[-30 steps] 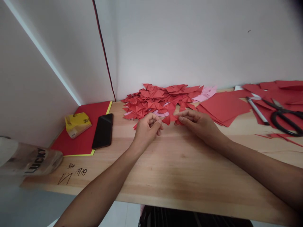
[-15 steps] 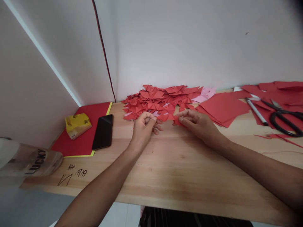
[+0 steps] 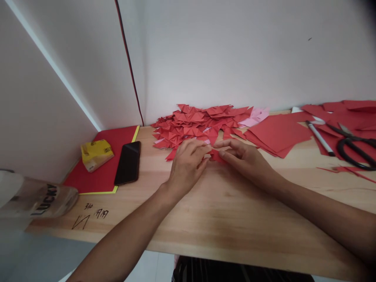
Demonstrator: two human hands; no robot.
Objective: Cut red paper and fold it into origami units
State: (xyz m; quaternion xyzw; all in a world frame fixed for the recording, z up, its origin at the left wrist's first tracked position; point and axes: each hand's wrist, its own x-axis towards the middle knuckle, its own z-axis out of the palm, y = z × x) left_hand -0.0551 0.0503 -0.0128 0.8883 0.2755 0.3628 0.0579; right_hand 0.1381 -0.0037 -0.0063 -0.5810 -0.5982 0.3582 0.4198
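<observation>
Two bare hands meet over the middle of the counter (image 3: 205,219), with a small red paper piece (image 3: 217,156) between them, in front of the folded pile (image 3: 194,125). The right hand (image 3: 249,162) has its grip clamped on that piece, thumb on the near side and fingers along the far side. The left hand (image 3: 188,164) is at the piece's other end, its back toward the camera; its fingertips are partly hidden, so I cannot tell whether its grip is pinched on the paper or slightly apart. Another folded red piece (image 3: 170,155) peeks out just beside the left hand. Pink paper (image 3: 254,117) lies at the pile's right end, next to a stack of red sheets (image 3: 277,133). Farther right are a white pen (image 3: 320,139) with a black end, black-handled scissors (image 3: 349,145) on red paper, and thin red strips (image 3: 337,169). Well to the left, a yellow packet (image 3: 96,154) and a dark phone (image 3: 127,162) rest on a large red sheet (image 3: 76,182), with a bottle (image 3: 47,199) marked LUCKY near its lower corner
</observation>
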